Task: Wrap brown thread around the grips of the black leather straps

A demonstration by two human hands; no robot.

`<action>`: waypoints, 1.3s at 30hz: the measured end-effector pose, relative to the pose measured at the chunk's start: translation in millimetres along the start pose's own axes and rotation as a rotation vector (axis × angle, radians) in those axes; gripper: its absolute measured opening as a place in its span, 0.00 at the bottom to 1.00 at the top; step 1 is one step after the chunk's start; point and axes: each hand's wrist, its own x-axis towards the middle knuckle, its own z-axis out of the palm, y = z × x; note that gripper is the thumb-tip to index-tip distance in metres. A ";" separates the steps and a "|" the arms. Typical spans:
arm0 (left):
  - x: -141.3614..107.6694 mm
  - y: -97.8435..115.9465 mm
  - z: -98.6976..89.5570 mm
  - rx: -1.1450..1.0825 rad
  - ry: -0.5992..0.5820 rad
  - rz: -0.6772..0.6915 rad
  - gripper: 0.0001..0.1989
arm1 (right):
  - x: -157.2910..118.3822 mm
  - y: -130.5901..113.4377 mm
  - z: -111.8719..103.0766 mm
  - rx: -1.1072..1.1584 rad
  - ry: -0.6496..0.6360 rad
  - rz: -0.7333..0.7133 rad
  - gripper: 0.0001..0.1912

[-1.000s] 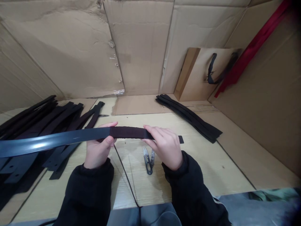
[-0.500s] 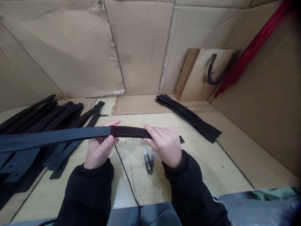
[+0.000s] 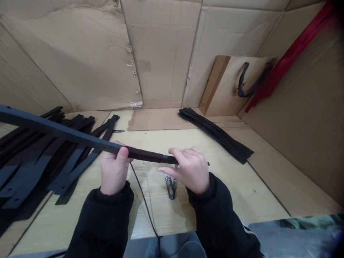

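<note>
A person's two bare hands are at a long, narrow strap (image 3: 67, 134), which is above the table (image 3: 228, 197) and tilted, its left part higher in the view. The strap is smooth and blue-grey on the left, with a dark, textured section between the hands.

Left hand (image 3: 114, 170): clamped on the strap where the two surfaces meet, thumb on the near side, the other fingers mostly hidden behind.

Right hand (image 3: 192, 170): forefinger bent over the dark end, thumb extended below and apart from the forefinger. The strap passes behind this hand, its tip showing just beyond. Whether the hidden fingers grip it cannot be told.

A thin dark cord (image 3: 143, 200) runs from beneath the left hand to the table's near edge. Small thread snips (image 3: 170, 188) lie on the table between the forearms, their upper part partly hidden by the right thumb.

A spread of similar dark strips (image 3: 34, 157) lies at the left. A dark bundle (image 3: 215, 136) lies toward the rear right. Behind it, a brown paper bag (image 3: 224, 84) with a dark handle leans against the cardboard wall (image 3: 163, 53). Red cloth (image 3: 290, 59) hangs at the upper right.
</note>
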 end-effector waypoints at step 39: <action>1.3 19.7 -6.8 -0.311 -0.183 -0.226 0.31 | -1.9 9.9 -11.6 0.142 -0.099 -0.067 0.20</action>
